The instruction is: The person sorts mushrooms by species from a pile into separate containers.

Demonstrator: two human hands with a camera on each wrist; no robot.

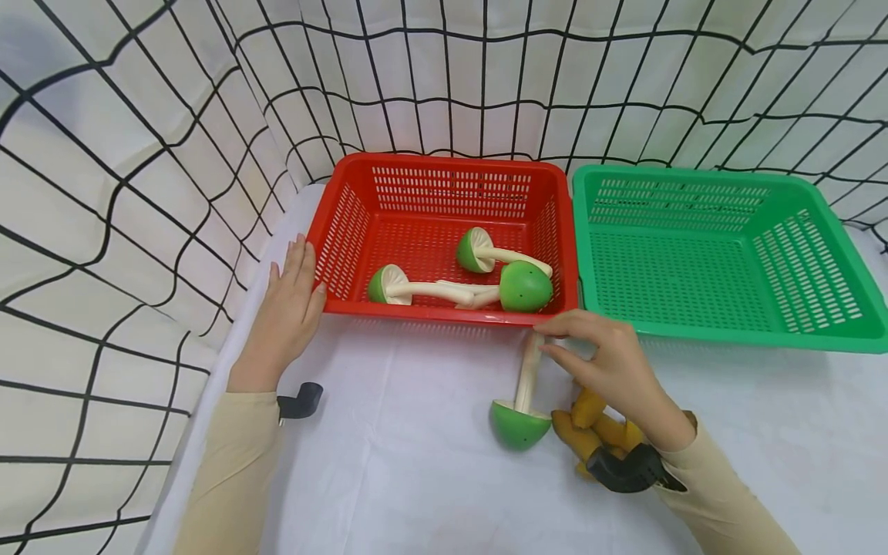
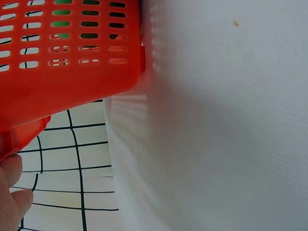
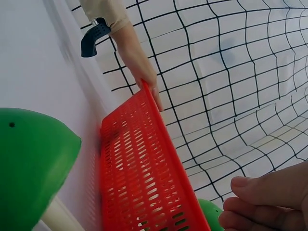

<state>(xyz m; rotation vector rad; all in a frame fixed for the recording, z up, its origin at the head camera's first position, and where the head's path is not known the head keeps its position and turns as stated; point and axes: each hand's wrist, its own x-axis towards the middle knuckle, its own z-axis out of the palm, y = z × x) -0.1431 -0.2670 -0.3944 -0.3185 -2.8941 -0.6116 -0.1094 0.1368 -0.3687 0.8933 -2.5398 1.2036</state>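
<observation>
My left hand [image 1: 287, 312] lies with straight fingers along the left rim of a red basket [image 1: 444, 311], its thumb at the near corner. In the basket are several toy mushrooms with green caps [image 1: 526, 287] and pale stems. My right hand [image 1: 610, 354] hovers at the basket's near right corner, thumb and fingers apart. Below its fingertips, another green mushroom [image 1: 520, 426] lies on the white cloth, stem toward the basket. The right wrist view shows this cap [image 3: 36, 163] at lower left, away from the right hand [image 3: 264, 202], with nothing visible between the fingers.
A green basket [image 1: 735, 337] stands right of the red one. Yellow-brown, ginger-like pieces [image 1: 579, 439] lie partly hidden under my right wrist. Black netting [image 1: 444, 35] over white sheeting rises behind and on the left. White cloth [image 1: 402, 462] covers the table.
</observation>
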